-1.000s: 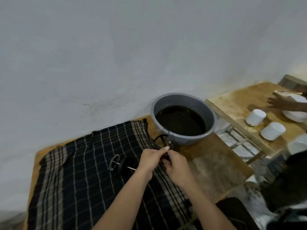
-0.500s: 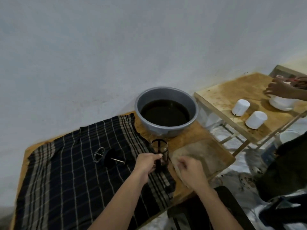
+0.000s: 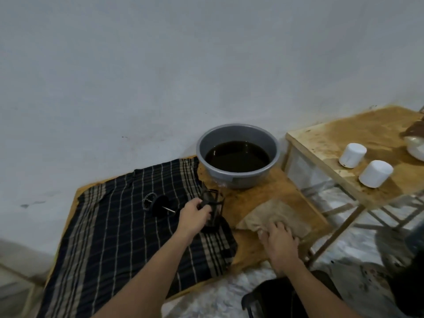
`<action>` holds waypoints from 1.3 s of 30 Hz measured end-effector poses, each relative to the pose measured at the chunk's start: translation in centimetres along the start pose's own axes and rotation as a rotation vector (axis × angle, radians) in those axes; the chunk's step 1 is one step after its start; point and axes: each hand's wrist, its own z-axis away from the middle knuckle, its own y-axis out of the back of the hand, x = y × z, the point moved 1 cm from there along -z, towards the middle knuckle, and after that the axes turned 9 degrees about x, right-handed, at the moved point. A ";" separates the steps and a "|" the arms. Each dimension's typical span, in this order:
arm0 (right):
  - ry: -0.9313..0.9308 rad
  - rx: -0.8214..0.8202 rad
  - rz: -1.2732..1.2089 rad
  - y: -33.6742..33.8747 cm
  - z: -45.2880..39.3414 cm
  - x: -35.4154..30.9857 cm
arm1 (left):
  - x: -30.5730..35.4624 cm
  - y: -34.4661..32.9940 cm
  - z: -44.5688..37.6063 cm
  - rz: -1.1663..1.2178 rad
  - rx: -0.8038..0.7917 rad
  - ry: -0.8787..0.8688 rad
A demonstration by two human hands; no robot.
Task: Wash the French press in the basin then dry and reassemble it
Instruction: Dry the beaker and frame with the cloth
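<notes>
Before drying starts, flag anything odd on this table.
The basin holds dark brown, coffee-coloured water, hardly clean for rinsing. The plunger lies on its side on the checked cloth, apart from the carafe.

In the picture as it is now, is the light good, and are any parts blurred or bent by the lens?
Head view: the light is dim and flat, without glare; the wide lens bends the table edge and side table; the French press held by the left hand looks dark and soft; the liquid in the basin reflects faintly; the right hand on the brown cloth is fairly sharp.
</notes>
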 end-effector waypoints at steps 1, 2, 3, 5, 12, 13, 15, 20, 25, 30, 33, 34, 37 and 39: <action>-0.063 0.001 -0.171 0.8 -0.3 0.0 | 0.3 0.4 0.2 -0.022 0.024 -0.056; -0.129 -0.005 -0.337 2.0 -0.6 -0.1 | 0.6 0.9 0.5 -0.044 0.050 -0.120; -0.187 -0.014 -0.479 3.0 -0.8 -0.1 | 0.7 1.2 0.7 -0.071 0.068 -0.183; -0.183 -0.015 -0.642 5.6 -1.5 -0.6 | 1.3 1.8 0.7 -0.115 0.131 -0.311; 0.020 -0.072 -1.348 16.1 -1.5 -6.5 | 4.9 3.2 0.0 -0.165 0.245 -0.596; 0.059 -0.074 -1.407 17.2 -1.4 -7.6 | 5.5 3.5 -0.2 -0.151 0.255 -0.613; 0.114 -0.004 -1.398 18.3 -1.2 -9.7 | 6.5 3.9 -0.5 -0.149 0.289 -0.635; 0.109 0.233 -1.479 19.2 -1.2 -12.2 | 8.5 4.1 -1.2 -0.215 0.301 -0.674; 0.388 0.287 -1.073 18.6 -0.6 -12.5 | 9.8 4.4 -1.6 -0.165 0.292 -0.679; 0.710 -0.352 -0.531 16.4 0.6 -12.1 | 10.5 4.6 -2.4 -0.288 0.246 -0.622; 0.799 -0.441 -0.088 16.4 0.5 -11.8 | 10.8 4.7 -2.2 -0.322 0.132 -0.622; 0.822 -0.413 0.042 16.3 0.4 -12.0 | 11.0 4.6 -2.1 -0.335 0.119 -0.625; 0.818 -0.423 0.195 15.7 0.6 -13.3 | 11.8 4.1 -1.5 -0.369 0.091 -0.671; 0.640 -0.501 0.095 15.3 0.3 -14.0 | 12.3 3.7 -0.9 -0.402 0.098 -0.721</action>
